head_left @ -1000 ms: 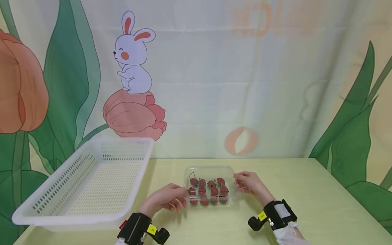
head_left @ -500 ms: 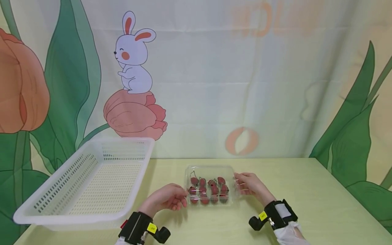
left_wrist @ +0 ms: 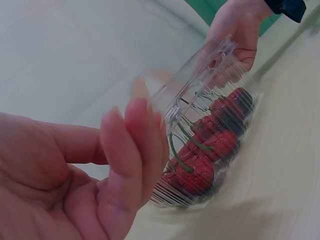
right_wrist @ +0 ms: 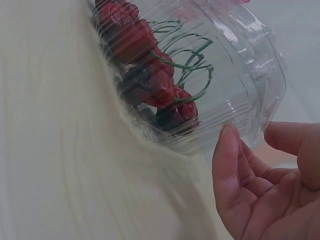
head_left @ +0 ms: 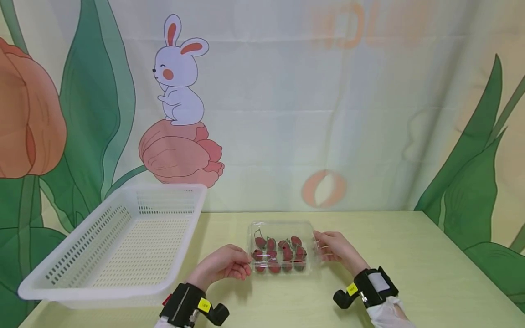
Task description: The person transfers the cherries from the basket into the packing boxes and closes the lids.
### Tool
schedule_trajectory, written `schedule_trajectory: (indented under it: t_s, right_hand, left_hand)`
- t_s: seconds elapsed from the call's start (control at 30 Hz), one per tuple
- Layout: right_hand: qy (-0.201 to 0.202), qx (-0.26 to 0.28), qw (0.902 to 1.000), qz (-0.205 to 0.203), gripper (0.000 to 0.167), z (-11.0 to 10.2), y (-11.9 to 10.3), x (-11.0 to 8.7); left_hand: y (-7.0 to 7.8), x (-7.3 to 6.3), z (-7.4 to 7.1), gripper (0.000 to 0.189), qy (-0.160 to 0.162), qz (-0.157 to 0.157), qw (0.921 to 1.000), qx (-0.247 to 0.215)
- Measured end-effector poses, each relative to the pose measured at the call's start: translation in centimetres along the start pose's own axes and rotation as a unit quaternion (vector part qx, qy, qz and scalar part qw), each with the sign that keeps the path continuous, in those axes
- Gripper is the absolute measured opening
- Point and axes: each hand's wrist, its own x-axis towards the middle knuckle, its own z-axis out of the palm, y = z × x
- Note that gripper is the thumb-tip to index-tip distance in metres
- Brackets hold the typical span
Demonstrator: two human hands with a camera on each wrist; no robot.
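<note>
A clear plastic clamshell box (head_left: 279,226) sits low over the table between the two hands, its lid down. Inside lie several red cherries (head_left: 287,256) with thin green stems. My left hand (head_left: 225,264) pinches the box's left edge; in the left wrist view the curled fingers (left_wrist: 122,155) hide that near corner. On the opposite side, my right hand (head_left: 338,246) pinches the right edge, with the thumb at the rim and the other fingers (right_wrist: 230,165) against the side wall. Whether the box touches the tabletop, I cannot tell.
To the left stands a large white perforated basket (head_left: 180,269), its interior bare. The pale yellow table (head_left: 414,259) extends to the right. Behind it hangs a printed cloth (head_left: 262,114) with a rabbit and tulips.
Both hands and the box stay almost in place. The fingers of my left hand have drawn in slightly.
</note>
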Motion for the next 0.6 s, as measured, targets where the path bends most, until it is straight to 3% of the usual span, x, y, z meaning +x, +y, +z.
schedule_trajectory:
  t_s: [0.13,0.27,0.43,0.6]
  right_hand:
    - [-0.006,-0.001,1.0,0.001,0.049,-0.1,0.0,0.1]
    - [-0.041,-0.017,0.999,-0.002,0.051,-1.0,-0.4,-0.2]
    - [-0.147,-0.06,0.9872,-0.014,0.048,-3.1,-1.0,-1.0]
    - [-0.275,-0.072,0.9584,-0.029,0.044,-4.9,-1.6,-1.7]
  left_hand:
    - [0.0,0.0,0.1,0.01,0.002,0.0,1.0,0.005]
    - [0.0,0.0,0.2,0.01,0.006,-0.003,1.0,0.006]
    - [0.1,0.0,0.2,0.011,0.012,-0.003,0.9999,0.009]
    - [0.0,0.0,0.1,0.013,0.015,-0.009,0.9998,0.008]
